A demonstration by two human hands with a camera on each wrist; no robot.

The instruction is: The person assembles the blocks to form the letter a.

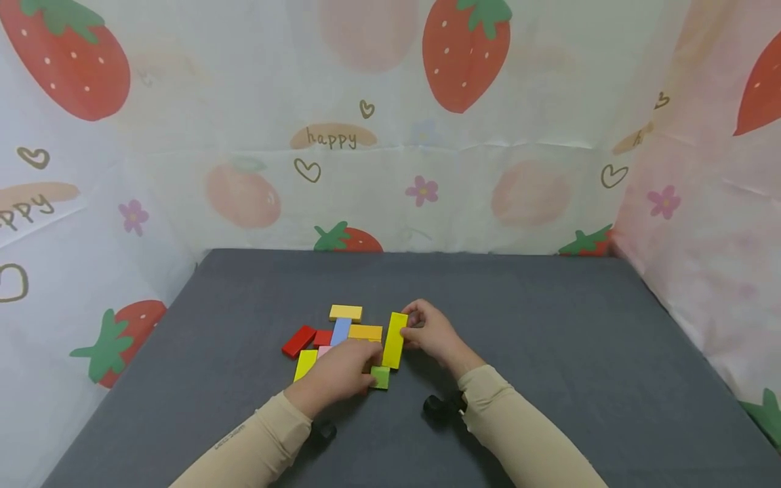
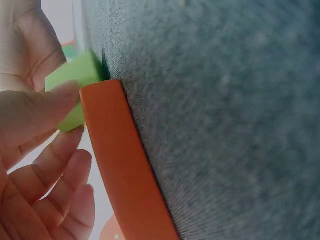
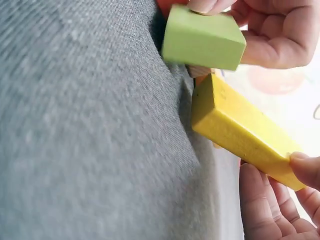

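Observation:
My left hand (image 1: 343,369) pinches a green block (image 1: 381,378) at the near right side of a group of coloured wooden blocks. In the left wrist view, thumb and fingers clasp this green block (image 2: 75,72) beside the end of an orange block (image 2: 122,155). With thumb and fingers, my right hand (image 1: 436,337) holds a long yellow block (image 1: 395,341) at its far end. The right wrist view shows the yellow block (image 3: 245,132) tilted, its free end close to the green block (image 3: 202,42). Part of the group is hidden behind my left hand.
Around my left hand lie a red block (image 1: 299,341), a blue block (image 1: 341,331), an amber block (image 1: 366,332), a pale yellow block (image 1: 346,312) and another yellow block (image 1: 305,364). Grey cloth (image 1: 549,352) covers the table. Strawberry-print curtains (image 1: 390,196) hang behind and at both sides.

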